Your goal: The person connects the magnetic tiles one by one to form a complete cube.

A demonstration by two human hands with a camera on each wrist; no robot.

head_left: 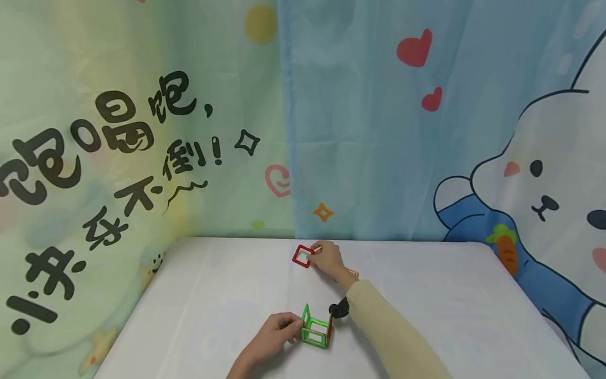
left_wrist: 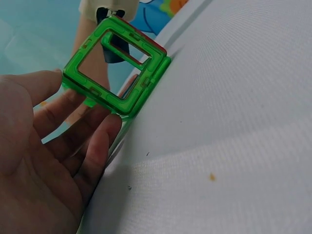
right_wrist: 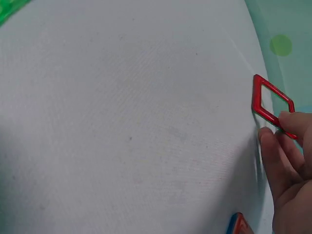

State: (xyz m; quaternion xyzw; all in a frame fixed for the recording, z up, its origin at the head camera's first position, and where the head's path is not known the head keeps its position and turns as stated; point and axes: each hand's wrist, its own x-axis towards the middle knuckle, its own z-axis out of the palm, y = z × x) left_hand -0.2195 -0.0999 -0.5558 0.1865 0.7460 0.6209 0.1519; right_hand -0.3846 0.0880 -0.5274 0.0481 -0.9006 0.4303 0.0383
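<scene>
Left curtain (head_left: 227,216): hangs at the far left, pale green and yellow, printed with large black characters (head_left: 127,138).
White tabletop (head_left: 213,295): spreads out below the curtain, lightly creased.
Left hand (head_left: 272,337): comes in from the near side, palm toward the camera in the left wrist view; pinches the left edge of the green frames (head_left: 314,331) with thumb and forefinger, other fingers bent loosely below.
Red frame (right_wrist: 257,95): slants near the far edge of the tabletop, square and hollow, held at the side nearest the right hand (head_left: 328,258); cannot tell whether touching the cloth.
Green frames: join into an upright, box-like shape on the near part of the tabletop, just right of the left hand; carry a red panel (head_left: 330,331) along the right side.
Right hand: reaches far across the tabletop; clamps the red frame between thumb and fingers, well apart from the green frames.
Black device (head_left: 339,309): hangs by the cuff of the beige sleeve (head_left: 397,329), just right of the red panel in the head view.
Small piece (right_wrist: 239,225): lies near the right hand, reddish with a blue edge, cut off by the lower border of the right wrist view.
Beige sleeve: slants in from the near right, covering the forearm.
Blue curtain (head_left: 350,131): fills the right background, showing a white cartoon animal (head_left: 544,142) in blue.
</scene>
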